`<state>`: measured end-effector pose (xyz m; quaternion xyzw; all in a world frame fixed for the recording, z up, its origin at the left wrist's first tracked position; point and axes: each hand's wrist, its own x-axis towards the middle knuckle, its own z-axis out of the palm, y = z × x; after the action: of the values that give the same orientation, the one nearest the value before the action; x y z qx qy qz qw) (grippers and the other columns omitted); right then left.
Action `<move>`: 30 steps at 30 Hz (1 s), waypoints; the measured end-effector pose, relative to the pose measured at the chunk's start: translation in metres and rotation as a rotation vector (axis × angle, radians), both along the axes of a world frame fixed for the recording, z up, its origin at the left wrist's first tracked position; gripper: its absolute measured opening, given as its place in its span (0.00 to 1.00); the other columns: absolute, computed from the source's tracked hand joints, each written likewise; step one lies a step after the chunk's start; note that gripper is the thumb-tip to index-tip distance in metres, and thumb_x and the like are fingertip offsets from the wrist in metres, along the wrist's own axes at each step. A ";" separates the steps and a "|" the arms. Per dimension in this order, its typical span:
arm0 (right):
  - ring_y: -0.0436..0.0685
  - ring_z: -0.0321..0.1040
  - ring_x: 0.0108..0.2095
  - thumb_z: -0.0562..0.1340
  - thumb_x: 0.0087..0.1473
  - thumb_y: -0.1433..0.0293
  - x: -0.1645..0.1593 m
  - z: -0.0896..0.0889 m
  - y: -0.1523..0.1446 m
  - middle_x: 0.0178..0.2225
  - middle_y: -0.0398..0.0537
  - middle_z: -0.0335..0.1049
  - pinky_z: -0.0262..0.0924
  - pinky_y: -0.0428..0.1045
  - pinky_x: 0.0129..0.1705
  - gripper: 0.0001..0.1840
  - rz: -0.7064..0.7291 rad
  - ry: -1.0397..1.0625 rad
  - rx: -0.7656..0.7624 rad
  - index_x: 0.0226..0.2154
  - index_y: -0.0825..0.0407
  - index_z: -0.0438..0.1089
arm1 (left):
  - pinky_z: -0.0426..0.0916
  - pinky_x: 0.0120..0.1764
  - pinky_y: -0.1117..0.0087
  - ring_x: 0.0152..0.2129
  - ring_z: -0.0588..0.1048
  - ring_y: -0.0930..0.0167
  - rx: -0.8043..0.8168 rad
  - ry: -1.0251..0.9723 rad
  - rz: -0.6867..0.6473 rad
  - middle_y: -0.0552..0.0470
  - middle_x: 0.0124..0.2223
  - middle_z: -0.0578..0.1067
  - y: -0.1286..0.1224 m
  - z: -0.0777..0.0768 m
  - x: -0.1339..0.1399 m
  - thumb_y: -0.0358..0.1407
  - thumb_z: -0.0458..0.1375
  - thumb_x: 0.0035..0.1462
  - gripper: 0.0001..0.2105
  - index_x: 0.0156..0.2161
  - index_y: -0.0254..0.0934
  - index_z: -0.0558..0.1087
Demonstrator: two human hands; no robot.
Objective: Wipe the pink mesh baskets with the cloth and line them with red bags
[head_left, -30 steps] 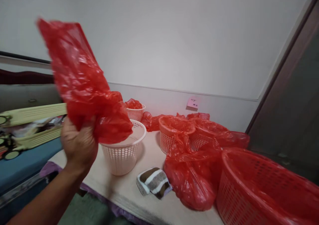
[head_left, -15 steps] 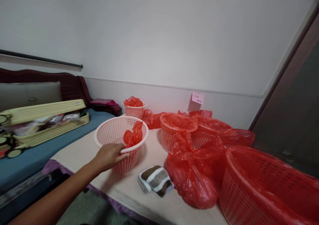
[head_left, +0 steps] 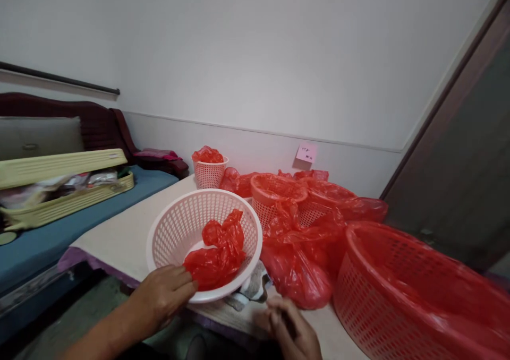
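My left hand (head_left: 165, 298) is closed over the near rim of a pale pink perforated plastic basket (head_left: 169, 222), which is tilted towards me. Inside it lies a crumpled red plastic bag (head_left: 223, 254). My right hand (head_left: 292, 328) is low in the view, slightly blurred, its fingers curled towards the thumb with nothing visible in them. It is to the right of the basket and touches neither basket nor bag. A striped grey, brown and white cloth (head_left: 255, 285) lies between them, partly hidden under the basket's rim.
Several baskets lined with red bags, including a large one (head_left: 374, 291), stand on the cream-covered table (head_left: 119, 243). A tied red bag (head_left: 297, 280) bulges beside the cloth. A small basket (head_left: 209, 174) stands at the back. Left, an open yellow suitcase (head_left: 79, 195) lies on a blue bed (head_left: 147, 182).
The basket has come nearer and tipped towards me, so its bag shows more fully. It now covers part of the cloth. My right hand has entered from below.
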<state>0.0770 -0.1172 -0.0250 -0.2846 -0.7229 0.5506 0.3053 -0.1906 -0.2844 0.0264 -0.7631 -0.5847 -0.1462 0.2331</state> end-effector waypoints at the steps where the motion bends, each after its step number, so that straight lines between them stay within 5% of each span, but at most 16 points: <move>1: 0.57 0.69 0.33 0.58 0.60 0.59 -0.007 0.017 0.006 0.32 0.48 0.71 0.64 0.50 0.36 0.14 0.000 0.052 0.122 0.40 0.50 0.72 | 0.57 0.31 0.67 0.26 0.69 0.70 -0.005 -0.009 0.004 0.53 0.30 0.72 0.000 0.002 -0.001 0.25 0.48 0.61 0.08 0.36 0.39 0.66; 6: 0.55 0.68 0.39 0.54 0.61 0.71 -0.077 0.100 0.034 0.38 0.49 0.70 0.62 0.49 0.43 0.11 0.130 0.009 0.712 0.42 0.51 0.71 | 0.60 0.32 0.68 0.28 0.72 0.69 -0.005 -0.023 0.048 0.53 0.31 0.74 0.009 0.007 -0.004 0.30 0.49 0.63 0.05 0.38 0.39 0.67; 11: 0.57 0.66 0.51 0.55 0.60 0.72 -0.166 0.128 0.059 0.55 0.54 0.62 0.61 0.51 0.50 0.21 0.218 -0.483 1.102 0.56 0.51 0.62 | 0.60 0.31 0.66 0.26 0.71 0.69 0.017 -0.030 0.100 0.54 0.29 0.73 0.022 0.007 -0.003 0.31 0.49 0.61 0.05 0.34 0.40 0.65; 18: 0.63 0.73 0.43 0.61 0.53 0.75 -0.228 0.103 0.080 0.53 0.62 0.68 0.65 0.55 0.43 0.25 0.288 -0.749 1.073 0.54 0.55 0.66 | 0.58 0.28 0.65 0.23 0.70 0.67 0.097 -0.024 0.153 0.55 0.27 0.72 0.022 0.003 0.012 0.30 0.52 0.57 0.03 0.33 0.42 0.64; 23: 0.57 0.73 0.34 0.63 0.50 0.79 -0.230 0.093 0.089 0.31 0.52 0.76 0.62 0.51 0.39 0.07 0.243 -0.690 1.000 0.35 0.57 0.73 | 0.57 0.27 0.65 0.21 0.69 0.67 0.191 -0.037 0.190 0.57 0.25 0.70 0.028 -0.008 0.024 0.28 0.53 0.52 0.06 0.32 0.42 0.64; 26: 0.56 0.70 0.33 0.58 0.55 0.75 -0.224 0.100 0.098 0.30 0.51 0.75 0.58 0.49 0.37 0.07 0.076 -0.487 0.962 0.34 0.55 0.72 | 0.55 0.26 0.64 0.19 0.67 0.67 0.224 -0.048 0.211 0.57 0.24 0.69 0.033 -0.011 0.029 0.27 0.53 0.49 0.07 0.30 0.43 0.62; 30: 0.57 0.65 0.35 0.40 0.64 0.73 -0.213 0.113 0.108 0.38 0.54 0.72 0.57 0.50 0.38 0.22 -0.247 -0.187 0.893 0.44 0.56 0.67 | 0.58 0.27 0.65 0.21 0.69 0.68 0.195 -0.095 0.267 0.58 0.24 0.69 0.030 -0.008 0.027 0.27 0.53 0.51 0.07 0.29 0.43 0.63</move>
<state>-0.1360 -0.0091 0.0877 -0.2578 -0.8740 0.1175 0.3947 -0.1634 -0.2545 0.0179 -0.6449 -0.6743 -0.2057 0.2954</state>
